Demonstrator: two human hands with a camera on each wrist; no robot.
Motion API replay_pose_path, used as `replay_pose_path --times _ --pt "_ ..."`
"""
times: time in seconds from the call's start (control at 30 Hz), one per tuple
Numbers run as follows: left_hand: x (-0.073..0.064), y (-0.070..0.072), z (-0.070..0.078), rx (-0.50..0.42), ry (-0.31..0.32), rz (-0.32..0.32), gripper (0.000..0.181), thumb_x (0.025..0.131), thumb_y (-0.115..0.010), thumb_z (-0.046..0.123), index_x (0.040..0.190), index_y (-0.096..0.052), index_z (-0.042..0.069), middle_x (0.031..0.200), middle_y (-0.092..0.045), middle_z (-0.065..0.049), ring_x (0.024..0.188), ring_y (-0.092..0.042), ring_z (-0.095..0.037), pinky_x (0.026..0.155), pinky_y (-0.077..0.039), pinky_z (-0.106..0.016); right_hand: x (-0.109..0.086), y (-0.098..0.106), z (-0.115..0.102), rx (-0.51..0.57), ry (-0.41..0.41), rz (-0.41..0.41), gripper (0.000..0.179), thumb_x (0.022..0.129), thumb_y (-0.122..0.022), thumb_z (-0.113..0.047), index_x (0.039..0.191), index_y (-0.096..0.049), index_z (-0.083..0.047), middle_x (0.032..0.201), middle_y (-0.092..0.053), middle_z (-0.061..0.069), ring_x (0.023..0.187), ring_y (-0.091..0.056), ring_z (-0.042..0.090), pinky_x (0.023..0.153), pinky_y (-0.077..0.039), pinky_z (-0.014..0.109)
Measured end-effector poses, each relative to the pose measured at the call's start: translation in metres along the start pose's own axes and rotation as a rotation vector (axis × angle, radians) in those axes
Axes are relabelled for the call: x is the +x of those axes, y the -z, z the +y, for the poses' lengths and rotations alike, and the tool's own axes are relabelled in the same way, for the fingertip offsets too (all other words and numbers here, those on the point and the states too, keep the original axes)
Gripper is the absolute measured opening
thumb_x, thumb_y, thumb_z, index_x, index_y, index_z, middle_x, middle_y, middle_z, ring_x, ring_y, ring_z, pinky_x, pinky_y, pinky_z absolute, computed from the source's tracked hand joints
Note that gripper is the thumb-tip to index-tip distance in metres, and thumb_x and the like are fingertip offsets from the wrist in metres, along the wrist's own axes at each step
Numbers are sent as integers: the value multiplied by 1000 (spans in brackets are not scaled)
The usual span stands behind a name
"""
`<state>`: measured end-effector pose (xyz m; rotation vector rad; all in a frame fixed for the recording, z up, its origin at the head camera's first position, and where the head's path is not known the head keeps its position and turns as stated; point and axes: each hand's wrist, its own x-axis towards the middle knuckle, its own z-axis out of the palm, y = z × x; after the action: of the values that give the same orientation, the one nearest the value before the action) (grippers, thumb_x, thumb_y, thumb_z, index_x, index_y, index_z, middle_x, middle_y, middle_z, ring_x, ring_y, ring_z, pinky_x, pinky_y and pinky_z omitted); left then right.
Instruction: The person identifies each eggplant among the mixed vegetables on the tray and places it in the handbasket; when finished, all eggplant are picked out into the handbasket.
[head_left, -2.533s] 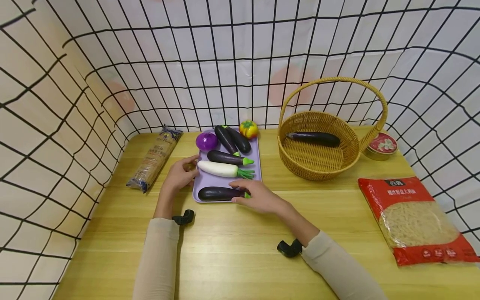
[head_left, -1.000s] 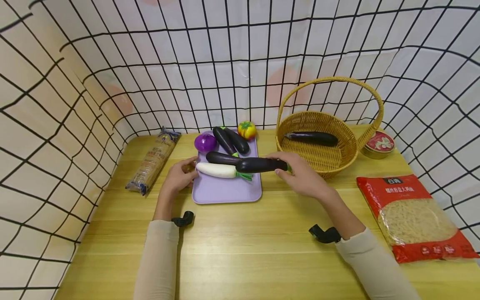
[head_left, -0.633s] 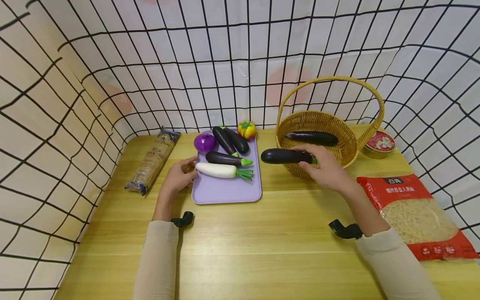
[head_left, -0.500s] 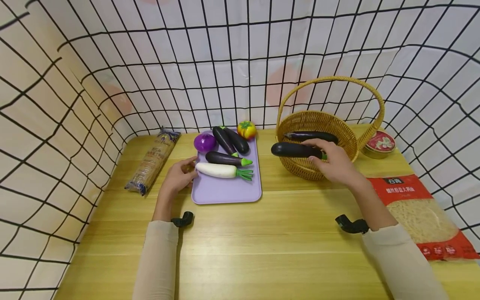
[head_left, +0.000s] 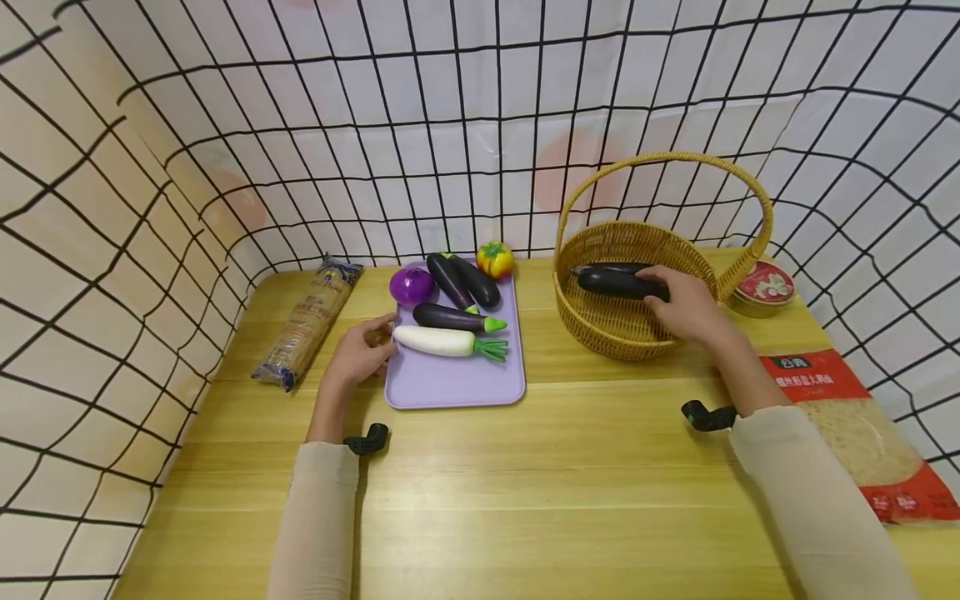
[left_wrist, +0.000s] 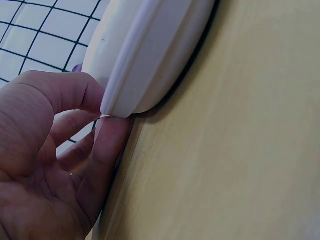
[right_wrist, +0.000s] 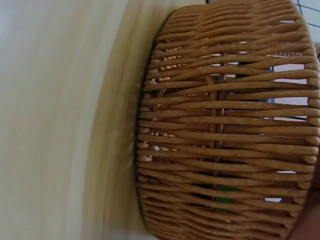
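Note:
In the head view my right hand (head_left: 692, 307) grips a dark eggplant (head_left: 617, 283) by its stem end, inside the wicker basket (head_left: 600, 332). A second eggplant (head_left: 592, 268) lies just behind it, mostly covered. The right wrist view is filled by the basket's woven side (right_wrist: 225, 125), which hides most of that hand. At the left, my left hand (head_left: 356, 354) pinches the edge of the lilac tray (head_left: 453, 387), thumb over the rim and fingers below. On this tray lie a white radish (head_left: 435, 340), an eggplant (head_left: 448, 317) and two more eggplants (head_left: 477, 285) farther back.
A purple onion (head_left: 412, 287) and a yellow-red pumpkin (head_left: 495, 260) sit at the tray's back corners. A noodle pack (head_left: 309, 321) lies left of it. The basket's tall handle (head_left: 675, 157) arches overhead. A round tin (head_left: 767, 287) and red noodle bag (head_left: 847, 417) are at the right.
My right hand has taken the front eggplant off the tray, carried it right and lowered it into the basket beside the other one. My left hand has stayed at the tray's edge.

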<state>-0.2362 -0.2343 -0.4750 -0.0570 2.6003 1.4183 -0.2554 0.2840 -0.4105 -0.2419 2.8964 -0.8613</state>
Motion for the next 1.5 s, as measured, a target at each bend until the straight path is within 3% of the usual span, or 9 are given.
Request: replay_pose_path --times 0.37,0.67,0.9,1.3,1.5 --pt "0 -3 0 2 -10 1 67 90 -66 11 154 -51 21 133 -56 -15 85 -60 -23 63 -62 -31 26 -7 12 -104 -11 -80 47 103 -51 -9 149 -47 -1 150 -43 36 137 -40 55 106 -41 67" --pt "2 -4 0 -7 -15 6 67 89 -66 11 153 -52 22 132 -56 -14 86 -61 -23 63 -62 -31 32 -8 15 -121 -28 -54 50 101 -52 -10 149 -44 3 147 -45 36 136 -40 56 111 -37 69" --pt "1 -2 -1 -7 -9 8 67 89 -66 11 153 -52 22 132 -56 -13 84 -60 -23 62 -62 -31 25 -6 8 -64 -21 -13 51 103 -55 -15 151 -44 1 150 -45 32 138 -39 53 112 -37 69" --pt "1 1 -4 -3 -15 9 64 92 -69 15 153 -52 22 131 -57 -14 85 -60 -23 63 -62 -31 1 -9 -19 136 43 73 54 103 -60 -40 145 -53 -6 140 -58 21 124 -58 40 102 -49 59" --pt "3 1 -8 -20 1 10 64 91 -69 15 152 -53 24 132 -57 -13 87 -58 -22 65 -62 -30 -7 -18 -39 215 95 97 51 102 -61 -41 143 -57 -10 133 -64 14 117 -62 30 99 -54 44"
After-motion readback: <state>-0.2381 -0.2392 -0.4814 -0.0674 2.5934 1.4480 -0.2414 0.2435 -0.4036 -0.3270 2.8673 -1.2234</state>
